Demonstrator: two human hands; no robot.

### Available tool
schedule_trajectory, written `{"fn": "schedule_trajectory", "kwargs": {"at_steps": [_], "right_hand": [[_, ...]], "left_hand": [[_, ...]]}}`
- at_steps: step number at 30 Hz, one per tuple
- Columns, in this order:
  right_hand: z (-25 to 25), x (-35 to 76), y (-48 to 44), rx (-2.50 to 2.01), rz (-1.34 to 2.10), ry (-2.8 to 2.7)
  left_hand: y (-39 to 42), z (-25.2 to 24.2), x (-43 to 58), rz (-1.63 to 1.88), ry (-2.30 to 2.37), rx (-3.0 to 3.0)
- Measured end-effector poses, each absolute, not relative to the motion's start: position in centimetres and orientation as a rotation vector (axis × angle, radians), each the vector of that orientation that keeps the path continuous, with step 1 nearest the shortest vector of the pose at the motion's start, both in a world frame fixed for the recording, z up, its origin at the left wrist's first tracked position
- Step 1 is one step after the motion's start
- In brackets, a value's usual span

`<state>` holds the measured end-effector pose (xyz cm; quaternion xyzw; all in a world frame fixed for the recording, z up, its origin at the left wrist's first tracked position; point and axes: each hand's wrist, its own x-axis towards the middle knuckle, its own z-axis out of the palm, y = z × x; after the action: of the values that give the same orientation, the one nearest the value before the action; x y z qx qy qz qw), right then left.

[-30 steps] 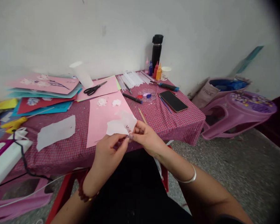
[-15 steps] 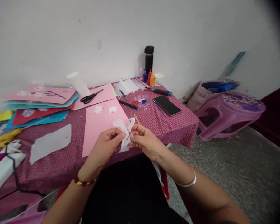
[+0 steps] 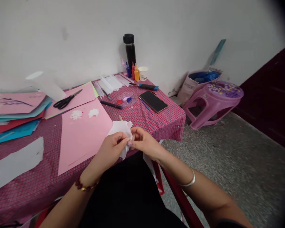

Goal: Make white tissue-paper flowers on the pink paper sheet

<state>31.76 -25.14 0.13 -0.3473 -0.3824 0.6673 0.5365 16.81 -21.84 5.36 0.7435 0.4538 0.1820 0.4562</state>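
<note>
Between my two hands is a crumpled piece of white tissue paper, held above the table's front edge. My left hand pinches it from the left with thumb and fingers. From the right, my right hand grips it, its thumb tip close to the left thumb. Just behind and left lies a pink sheet of paper bearing two white crumpled tufts. Farther left, a flat piece of white paper rests on the checked tablecloth.
Black scissors lie on pink card at the back left, beside stacked coloured sheets. A phone, a marker, a paint palette, paint bottles and a black flask stand or lie rightward. A pink stool is on the floor.
My view has turned right, so the table's things appear farther left. Both hands still hold the tissue paper, which is bunched differently, its upper part wider and flatter.
</note>
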Motion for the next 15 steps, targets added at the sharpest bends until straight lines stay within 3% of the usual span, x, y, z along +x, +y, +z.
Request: {"fn": "schedule_trajectory", "kwargs": {"at_steps": [9,15], "right_hand": [[-0.6,31.6,-25.0,-0.959,1.367,-1.085],[0.0,31.6,-25.8,-0.916,1.594,-0.999]], "left_hand": [[-23.0,5.1,16.3,0.421,1.196,1.945],[-23.3,4.3,16.3,0.465,1.192,1.855]]}}
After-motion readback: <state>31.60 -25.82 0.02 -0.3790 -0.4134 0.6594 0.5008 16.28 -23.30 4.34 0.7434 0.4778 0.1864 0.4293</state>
